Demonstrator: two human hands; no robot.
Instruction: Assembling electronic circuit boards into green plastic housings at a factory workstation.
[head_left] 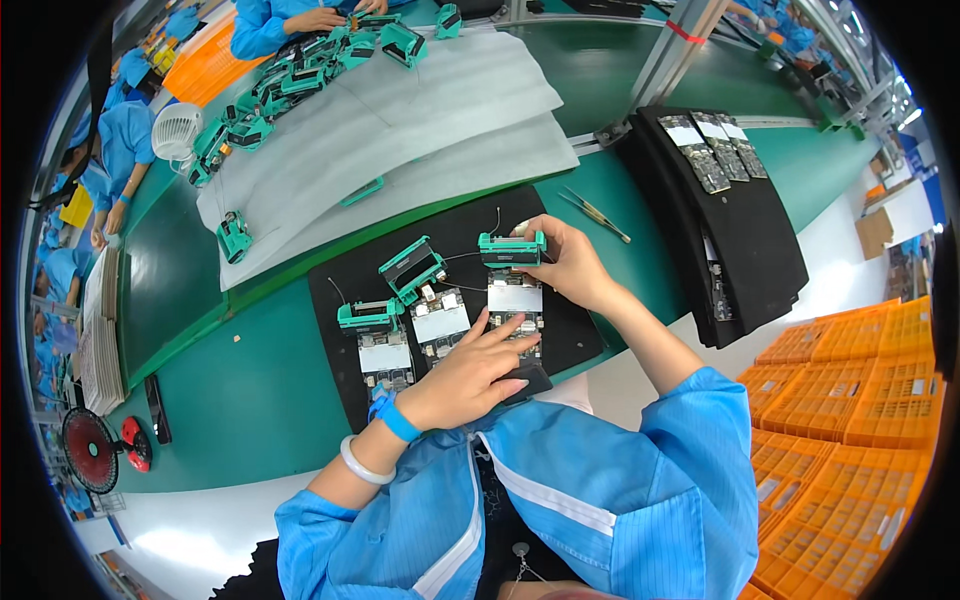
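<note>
Fingers spread, my left hand [468, 372] lies flat over the lower part of a circuit board [515, 296] that has a pale metal plate. At the board's far end, my right hand [572, 262] pinches a green-and-black plastic housing [508, 250] by its right side. To the left, a second housing [412, 268] sits tilted above another circuit board [440, 320], and a third housing [368, 317] stands at the end of a third board [384, 356]. Thin cables run from the housings. All of these rest on a black mat [335, 285].
Tweezers [598, 215] lie right of the mat. Beyond them is a black foam stack [740, 230] carrying several boards. White foam sheets [400, 130] hold many green housings at the far side, near a co-worker's hands. Orange crates [840, 400] stand at right, a fan [88, 450] at left.
</note>
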